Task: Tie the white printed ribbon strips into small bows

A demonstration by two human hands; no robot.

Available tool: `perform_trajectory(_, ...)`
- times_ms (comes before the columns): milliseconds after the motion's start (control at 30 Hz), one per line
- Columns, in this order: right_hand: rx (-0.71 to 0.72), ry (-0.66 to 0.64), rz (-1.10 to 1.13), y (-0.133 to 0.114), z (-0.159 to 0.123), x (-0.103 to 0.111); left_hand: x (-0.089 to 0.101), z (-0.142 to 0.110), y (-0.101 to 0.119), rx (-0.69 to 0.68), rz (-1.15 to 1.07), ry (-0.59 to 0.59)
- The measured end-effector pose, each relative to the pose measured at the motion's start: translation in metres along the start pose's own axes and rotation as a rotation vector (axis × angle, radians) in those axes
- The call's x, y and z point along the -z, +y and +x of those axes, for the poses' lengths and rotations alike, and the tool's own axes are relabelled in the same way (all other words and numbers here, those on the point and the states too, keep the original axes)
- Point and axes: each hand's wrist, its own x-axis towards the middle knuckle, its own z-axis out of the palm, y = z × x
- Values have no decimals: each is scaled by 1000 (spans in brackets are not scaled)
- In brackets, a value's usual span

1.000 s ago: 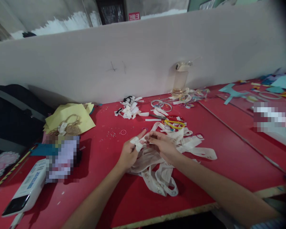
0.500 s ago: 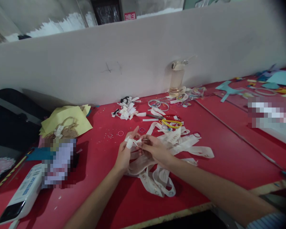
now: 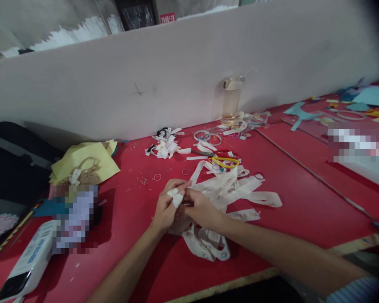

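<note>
White fabric, knotted into a small bow [image 3: 175,197], is at the left hand [image 3: 164,210], above the red table [image 3: 129,252]. The left thumb and fingers are closed on it; the underside of the bow is concealed by them. The right hand [image 3: 204,210] meets the left just beside the bow, its fingers curled inward. What lies between those fingertips I cannot establish, nor whether they grip anything.

Beneath and beyond the hands lie loose printed ribbons [image 3: 229,183], partly covered by both hands. "ERNAL" can be read on one strip; the remaining lettering is broken by folds. Past the ribbons are scissors [image 3: 203,153], their red handles partly obscured by a yellow loop [image 3: 225,166]. Near these is a heap of white bows [image 3: 166,148] with black bands, too tangled to count.

A clear bottle [image 3: 231,101] stands before the pale partition [image 3: 97,92]; the small articles at its base are indistinct. To the left, a twine bundle [image 3: 94,171] rests on yellow sheets [image 3: 107,162]. Nearer, a white device [image 3: 34,252] adjoins a lilac item masked by coarse blocks. A dark bag [image 3: 19,155] is cut off at the left edge.
</note>
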Motion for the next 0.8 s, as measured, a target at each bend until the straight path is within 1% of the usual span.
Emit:
perform_trajectory(33, 17, 34, -57, 1, 0, 1, 2, 2, -1, -158, 148, -64)
perform_trajectory(67, 30, 69, -111, 1, 1, 3, 5, 4, -2, -263, 270, -119)
perform_trajectory(100, 39, 94, -150, 1, 2, 5, 7, 6, -3, -316, 365, -159)
perform_trajectory(133, 46, 105, -171, 1, 3, 6, 8, 8, -4, -340, 433, -172)
perform_trajectory(200, 54, 85, -149, -2, 4, 10, 10, 9, -5, -348, 496, -176)
perform_trajectory(300, 32, 48, -25, -5, 7, 15, 11, 8, -5, -377, 492, -146)
perform_trajectory(400, -55, 88, 142, -5, 9, 20, 13, 7, -4, -429, 534, -137)
perform_trajectory(467, -96, 115, 202, -3, 10, 22, 14, 7, -3, -422, 599, -129)
perform_trajectory(633, -83, 45, 191, -8, 8, 23, 18, 7, -3, -392, 729, -102)
perform_trajectory(733, -51, 3, 108, -14, 5, 22, 20, 7, -4, -380, 757, -63)
perform_trajectory(800, -30, -24, 48, -16, 3, 22, 19, 7, -3, -357, 731, -58)
